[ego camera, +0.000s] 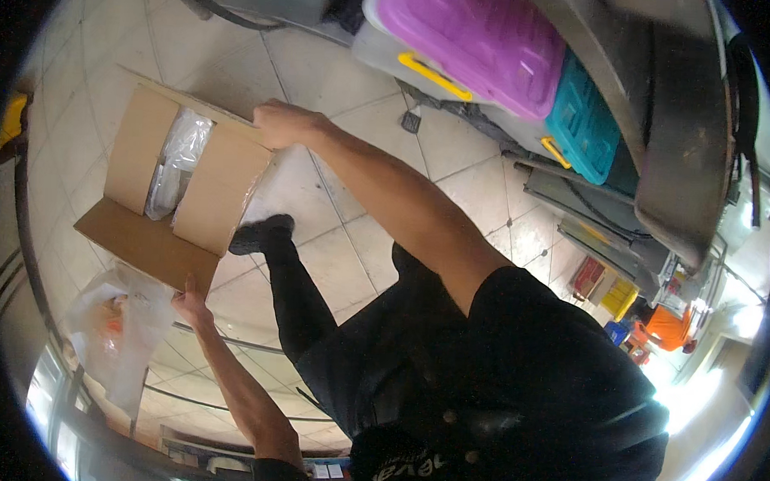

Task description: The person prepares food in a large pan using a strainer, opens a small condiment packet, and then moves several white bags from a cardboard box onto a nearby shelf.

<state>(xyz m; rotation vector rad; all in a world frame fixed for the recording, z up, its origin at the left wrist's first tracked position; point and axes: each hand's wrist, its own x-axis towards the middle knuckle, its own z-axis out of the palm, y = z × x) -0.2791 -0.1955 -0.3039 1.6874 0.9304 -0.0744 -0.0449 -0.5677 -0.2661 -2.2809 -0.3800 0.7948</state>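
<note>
A cardboard box (223, 182) is held in front of me above the tiled floor, tilted, with its top flaps parted. Its two long outer flaps are swung out, while the two short flaps lie partly inward. Through the gap between them shows something in clear plastic wrapping (182, 141); what the wrapping holds cannot be made out. My right hand (287, 123) grips the box at the corner by one long flap. The opposite long flap (156, 240) is pinched at its edge by my left hand (193, 304).
A translucent plastic bag (120, 332) with orange contents hangs beyond my left hand. Storage bins with a purple lid (471, 38) and a teal lid (583, 120) stand to my right. Farther back is a person in an orange shirt (668, 327). My shoe (263, 232) is below the box.
</note>
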